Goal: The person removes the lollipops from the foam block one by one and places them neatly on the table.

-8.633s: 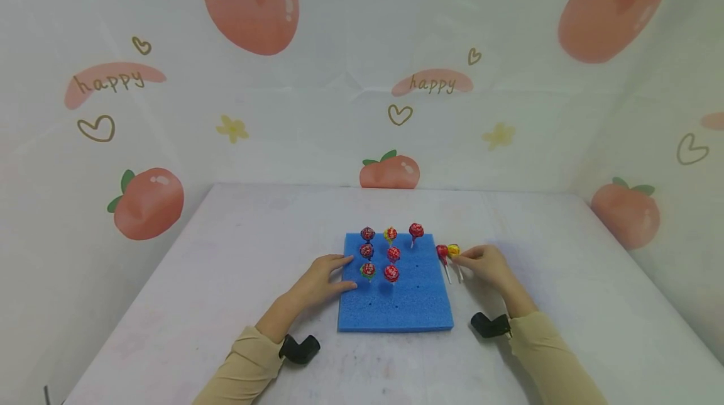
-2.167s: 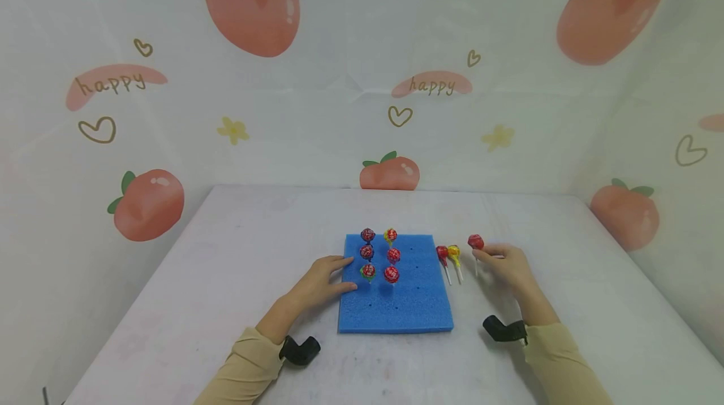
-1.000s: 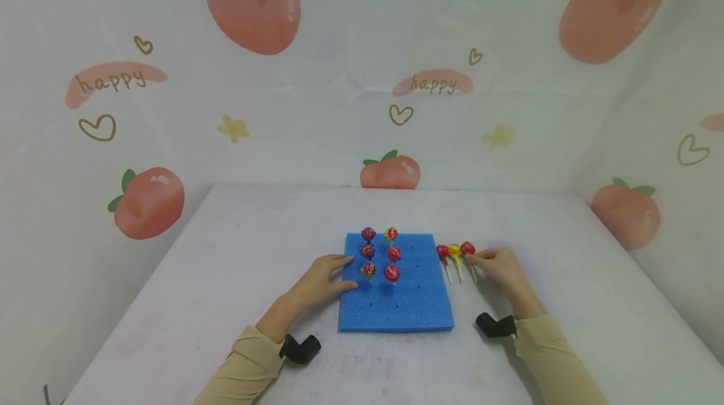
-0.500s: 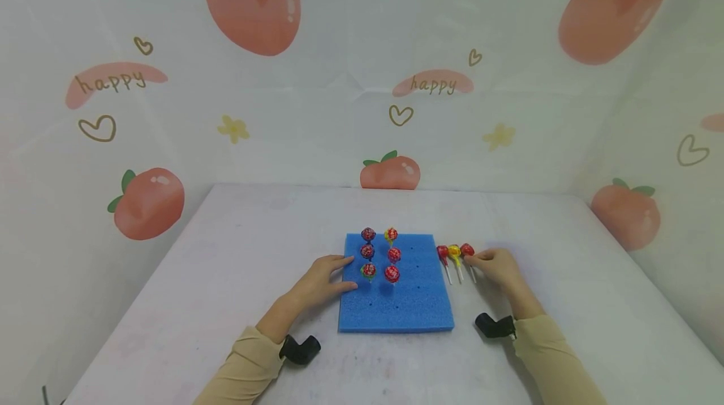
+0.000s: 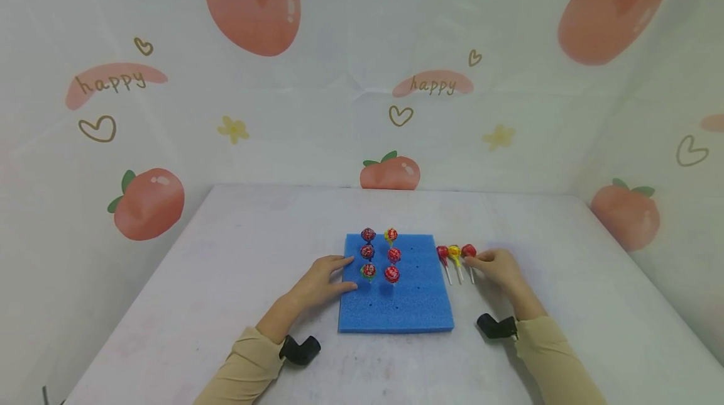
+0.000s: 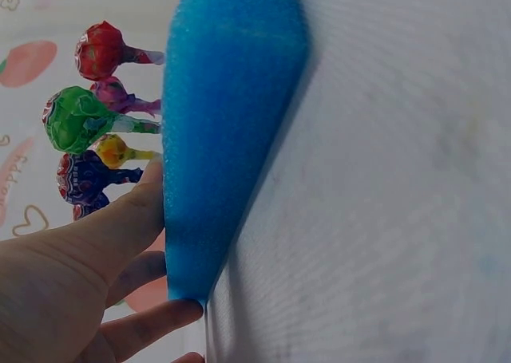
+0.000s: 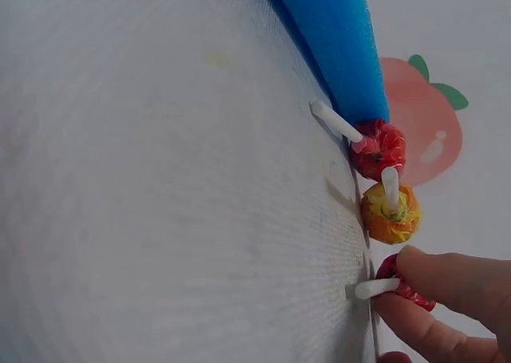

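Observation:
A blue foam board (image 5: 418, 310) lies on the table, with several wrapped lollipops standing in it in two columns, among them a green-wrapped one (image 6: 76, 120) near its left edge. My left hand (image 5: 317, 280) rests against the board's left side, fingers spread and thumb on the top. To the right of the board, a red lollipop (image 7: 379, 150) and a yellow lollipop (image 7: 391, 213) lie side by side, sticks towards me. Beside them, my right hand (image 5: 500, 268) pinches another red lollipop (image 5: 468, 250) at its head between thumb and finger, its stick also towards me.
Small holes dot the right and front parts of the board. The white table (image 5: 271, 222) reaches back to a printed cloth backdrop (image 5: 317, 109). A black wrist device (image 5: 301, 349) sits at the left cuff, another (image 5: 495, 326) at the right.
The red lollipop that stood at the board's back right has been pulled out and laid right of the yellow one. Over the last second the right hand has barely shifted; the left stays put.

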`<control>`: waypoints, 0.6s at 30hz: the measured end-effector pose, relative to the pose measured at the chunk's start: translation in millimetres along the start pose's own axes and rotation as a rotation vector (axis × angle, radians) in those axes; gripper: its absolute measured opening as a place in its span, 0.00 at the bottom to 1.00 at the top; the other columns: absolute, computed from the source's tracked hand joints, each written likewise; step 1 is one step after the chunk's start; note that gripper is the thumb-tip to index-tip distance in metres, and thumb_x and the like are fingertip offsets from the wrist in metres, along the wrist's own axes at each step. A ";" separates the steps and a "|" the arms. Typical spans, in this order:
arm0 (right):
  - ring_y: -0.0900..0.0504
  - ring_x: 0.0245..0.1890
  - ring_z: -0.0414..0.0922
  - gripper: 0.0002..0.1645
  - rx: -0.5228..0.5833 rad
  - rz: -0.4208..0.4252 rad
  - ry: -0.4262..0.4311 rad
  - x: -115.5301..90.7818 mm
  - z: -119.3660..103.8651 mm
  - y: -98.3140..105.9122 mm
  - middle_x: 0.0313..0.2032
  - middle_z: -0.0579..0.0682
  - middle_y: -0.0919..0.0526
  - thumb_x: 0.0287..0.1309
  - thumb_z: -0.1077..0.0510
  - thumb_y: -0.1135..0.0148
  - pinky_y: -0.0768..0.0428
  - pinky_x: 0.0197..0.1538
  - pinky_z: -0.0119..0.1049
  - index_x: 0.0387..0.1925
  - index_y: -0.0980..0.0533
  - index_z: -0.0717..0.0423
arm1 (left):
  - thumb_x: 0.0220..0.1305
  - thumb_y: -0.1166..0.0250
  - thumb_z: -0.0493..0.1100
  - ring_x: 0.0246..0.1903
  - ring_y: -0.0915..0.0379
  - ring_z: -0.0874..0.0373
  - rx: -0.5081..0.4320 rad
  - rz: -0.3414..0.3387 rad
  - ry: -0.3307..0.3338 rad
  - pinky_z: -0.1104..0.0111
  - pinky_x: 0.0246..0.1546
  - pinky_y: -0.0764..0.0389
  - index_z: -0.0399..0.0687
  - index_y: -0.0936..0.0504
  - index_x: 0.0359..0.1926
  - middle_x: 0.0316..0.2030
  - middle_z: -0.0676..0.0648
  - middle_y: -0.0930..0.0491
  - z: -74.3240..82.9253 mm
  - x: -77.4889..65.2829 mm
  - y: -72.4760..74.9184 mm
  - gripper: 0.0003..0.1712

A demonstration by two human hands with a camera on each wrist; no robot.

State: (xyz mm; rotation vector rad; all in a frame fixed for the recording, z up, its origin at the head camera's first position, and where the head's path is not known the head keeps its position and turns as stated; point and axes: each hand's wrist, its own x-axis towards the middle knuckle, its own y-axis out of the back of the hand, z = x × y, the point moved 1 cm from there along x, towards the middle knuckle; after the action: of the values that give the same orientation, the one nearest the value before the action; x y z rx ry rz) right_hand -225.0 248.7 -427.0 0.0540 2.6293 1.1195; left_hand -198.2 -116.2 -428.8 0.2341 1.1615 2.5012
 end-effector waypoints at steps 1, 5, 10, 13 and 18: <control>0.30 0.31 0.46 0.28 -0.004 0.000 0.004 -0.2 -0.1 0.1 0.32 0.56 0.22 0.50 0.45 0.37 0.32 0.27 0.30 0.38 0.22 0.69 | 0.56 0.36 0.53 0.63 0.42 0.42 0.001 0.000 0.002 0.50 0.63 0.39 0.44 0.32 0.62 0.60 0.38 0.33 0.2 -0.2 0.0 0.35; 0.29 0.31 0.46 0.26 -0.014 -0.004 0.026 -0.5 -0.2 0.6 0.34 0.59 0.20 0.51 0.46 0.38 0.31 0.28 0.30 0.37 0.21 0.68 | 0.55 0.36 0.53 0.63 0.42 0.42 0.002 -0.003 0.004 0.50 0.63 0.39 0.44 0.32 0.62 0.60 0.38 0.33 0.2 -0.6 -0.1 0.35; 0.29 0.31 0.46 0.26 -0.022 -0.005 0.043 -0.2 0.4 1.3 0.34 0.59 0.19 0.52 0.46 0.38 0.31 0.27 0.30 0.36 0.21 0.68 | 0.55 0.37 0.53 0.63 0.42 0.41 0.012 -0.005 -0.004 0.49 0.63 0.39 0.43 0.32 0.62 0.60 0.38 0.33 -0.7 -0.1 -0.5 0.35; 0.29 0.31 0.46 0.27 -0.027 -0.011 0.036 -0.3 1.0 1.3 0.34 0.59 0.20 0.52 0.46 0.39 0.31 0.28 0.30 0.38 0.21 0.68 | 0.56 0.37 0.53 0.63 0.42 0.42 0.014 -0.005 -0.001 0.50 0.63 0.39 0.44 0.32 0.62 0.60 0.38 0.33 -0.9 0.0 -0.4 0.35; 0.30 0.33 0.48 0.30 -0.025 -0.018 0.006 -1.8 0.9 2.8 0.36 0.60 0.22 0.53 0.43 0.40 0.29 0.31 0.32 0.40 0.23 0.69 | 0.55 0.37 0.53 0.63 0.42 0.41 0.015 0.000 -0.002 0.49 0.63 0.39 0.43 0.32 0.62 0.60 0.38 0.33 -0.7 0.3 -0.7 0.35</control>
State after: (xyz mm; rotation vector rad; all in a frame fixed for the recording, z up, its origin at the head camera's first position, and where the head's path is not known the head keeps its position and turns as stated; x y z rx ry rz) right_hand -223.3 250.9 -425.1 0.0212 2.6152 1.1485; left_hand -198.4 -116.1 -429.8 0.2411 1.1796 2.4926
